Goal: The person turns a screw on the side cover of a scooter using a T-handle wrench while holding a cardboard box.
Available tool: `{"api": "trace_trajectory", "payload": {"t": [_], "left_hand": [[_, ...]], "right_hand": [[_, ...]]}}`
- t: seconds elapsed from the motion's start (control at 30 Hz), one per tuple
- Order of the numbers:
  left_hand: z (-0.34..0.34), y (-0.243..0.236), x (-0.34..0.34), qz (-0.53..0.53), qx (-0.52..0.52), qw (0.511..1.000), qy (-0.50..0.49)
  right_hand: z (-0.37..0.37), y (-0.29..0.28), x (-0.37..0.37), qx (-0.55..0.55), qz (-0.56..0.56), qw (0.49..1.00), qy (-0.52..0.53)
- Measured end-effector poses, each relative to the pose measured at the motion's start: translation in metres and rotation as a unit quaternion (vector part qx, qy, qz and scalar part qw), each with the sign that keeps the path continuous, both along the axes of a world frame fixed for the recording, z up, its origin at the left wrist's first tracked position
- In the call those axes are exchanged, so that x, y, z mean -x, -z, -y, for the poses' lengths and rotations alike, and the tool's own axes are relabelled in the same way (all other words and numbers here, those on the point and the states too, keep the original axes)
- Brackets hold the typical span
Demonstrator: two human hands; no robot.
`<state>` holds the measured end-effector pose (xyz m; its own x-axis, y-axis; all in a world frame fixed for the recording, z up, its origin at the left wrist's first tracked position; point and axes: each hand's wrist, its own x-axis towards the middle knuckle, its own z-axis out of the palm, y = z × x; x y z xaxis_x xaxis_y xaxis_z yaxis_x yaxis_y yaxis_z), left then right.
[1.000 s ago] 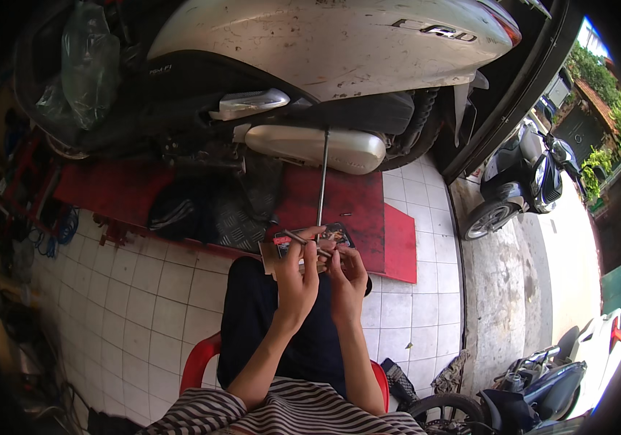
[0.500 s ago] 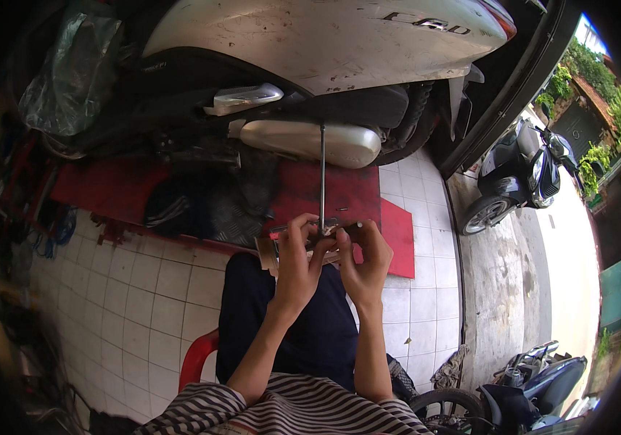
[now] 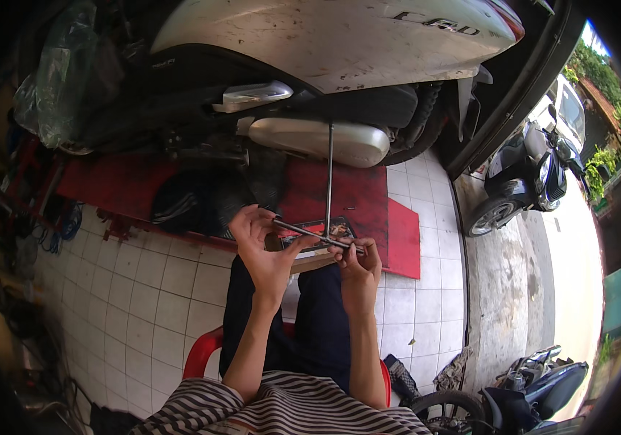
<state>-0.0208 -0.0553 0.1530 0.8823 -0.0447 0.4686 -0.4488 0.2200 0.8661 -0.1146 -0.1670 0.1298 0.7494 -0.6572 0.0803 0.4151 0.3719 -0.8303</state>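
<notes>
A metal T-handle wrench (image 3: 330, 181) is held before me, its long shaft pointing away toward the scooter's silver side cover (image 3: 318, 139). My left hand (image 3: 261, 254) has its fingers at the left end of the crossbar and its thumb near the joint. With bent fingers, my right hand (image 3: 358, 268) grips the crossbar's right part. Under the crossbar lies a shallow open box (image 3: 286, 241) with dark and red contents, partly covered by my hands. Whether the shaft's far tip touches the scooter cannot be told.
A white and black scooter (image 3: 267, 51) stands on a red lift platform (image 3: 332, 188). Dark cloth (image 3: 187, 199) lies on the platform. I sit on a red chair (image 3: 202, 353). Other motorbikes stand to the right, one dark scooter (image 3: 517, 174) outside and another motorbike (image 3: 535, 391) near me.
My hands have spread apart, the left one moving left and opening out along the crossbar. The crossbar and the box beneath now show more. The whole view has shifted slightly.
</notes>
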Motion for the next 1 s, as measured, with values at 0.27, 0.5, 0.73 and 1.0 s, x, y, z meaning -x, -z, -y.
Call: {"api": "trace_trajectory", "payload": {"t": [0.27,0.5,0.73,1.0], "left_hand": [[0.016,0.0,0.023,-0.017,-0.084,0.992,0.095],[0.025,-0.001,0.031,0.089,-0.207,0.97,0.088],[0.012,0.016,0.014,0.108,-0.199,0.974,0.023],[0.003,0.012,0.003,-0.059,0.017,0.998,0.032]], "right_hand": [[-0.01,0.023,-0.005,0.212,-0.082,0.972,0.052],[-0.004,-0.075,-0.002,0.51,-0.098,0.845,0.132],[0.009,-0.055,-0.004,0.291,-0.071,0.94,0.161],[0.002,-0.016,-0.001,-0.008,-0.018,0.998,0.061]]}}
